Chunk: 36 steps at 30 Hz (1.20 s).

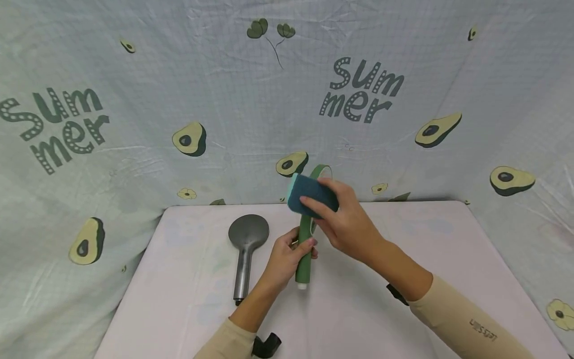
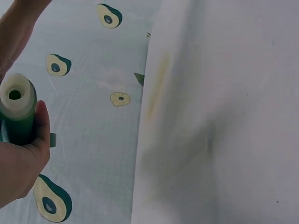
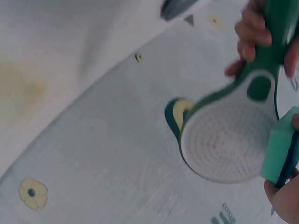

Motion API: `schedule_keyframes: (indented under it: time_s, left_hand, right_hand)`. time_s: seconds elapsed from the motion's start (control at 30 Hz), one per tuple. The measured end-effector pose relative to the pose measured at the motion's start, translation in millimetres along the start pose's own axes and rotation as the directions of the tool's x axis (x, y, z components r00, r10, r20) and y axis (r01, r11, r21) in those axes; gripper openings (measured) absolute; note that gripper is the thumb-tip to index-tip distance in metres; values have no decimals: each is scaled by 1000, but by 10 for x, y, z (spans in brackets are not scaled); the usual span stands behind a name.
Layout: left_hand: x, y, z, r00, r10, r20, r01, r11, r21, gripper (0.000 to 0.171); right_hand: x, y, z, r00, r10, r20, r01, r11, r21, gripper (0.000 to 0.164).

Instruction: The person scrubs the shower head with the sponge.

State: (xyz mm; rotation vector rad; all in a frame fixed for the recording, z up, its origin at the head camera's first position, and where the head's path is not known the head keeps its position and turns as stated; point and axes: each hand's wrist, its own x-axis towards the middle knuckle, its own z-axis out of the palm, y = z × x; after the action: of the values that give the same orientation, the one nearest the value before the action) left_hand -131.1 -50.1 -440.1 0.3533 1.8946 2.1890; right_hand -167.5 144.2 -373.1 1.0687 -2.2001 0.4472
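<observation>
My left hand (image 1: 284, 257) grips the handle of a green shower head (image 1: 303, 271), held upright above the table. Its white, hole-dotted spray face (image 3: 226, 140) shows in the right wrist view, and its hollow white handle end (image 2: 18, 95) in the left wrist view. With the fingers and thumb of my right hand (image 1: 350, 222) I pinch a two-layer sponge (image 1: 309, 194), dark blue on one side and light green on the other. The sponge overlaps the shower head's round head at its edge; whether they touch I cannot tell.
A dark grey shower head (image 1: 248, 232) lies on the pale table (image 1: 381, 319), left of my hands. Black pieces (image 1: 267, 345) show beside both forearms. Behind the table hangs a cloth (image 1: 233, 99) printed with avocados and lettering.
</observation>
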Motion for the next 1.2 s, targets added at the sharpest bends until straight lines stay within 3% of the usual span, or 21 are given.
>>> schedule_keyframes:
  time_s: [0.1,0.2,0.37,0.57,0.77,0.9,1.1,1.2]
  left_hand:
    - [-6,-12,-9,1000,20,1,-20,1000,-1,43]
    - [-4,-34,-27,999,48,23,-48,999,-6,44]
    - [21,-32,-50,983,94,155,-86,995,-54,47]
    - [23,9,-65,956,75,284,-65,997,-43,46]
    - [14,25,-74,967,49,250,-57,998,27,46]
    - [4,19,-77,972,49,232,-56,998,27,46]
    - [16,-20,-88,977,50,208,-52,999,3,44]
    - [36,-44,-90,985,56,163,-53,998,-23,44]
  right_hand:
    - [-92,-133,105,996,-79,49,81,996,-47,69]
    - [-138,-186,145,992,-100,81,103,994,-26,75]
    - [-78,-86,110,996,-69,54,67,997,36,71]
    - [129,103,-63,999,-30,-14,30,999,-16,62]
    - [318,226,-264,997,8,-74,-15,994,-105,60]
    - [356,288,-328,995,56,-80,-63,993,-99,56]
    - [185,139,-150,998,-15,63,19,997,-72,56]
    - [56,-3,-52,990,-41,138,50,997,-62,59]
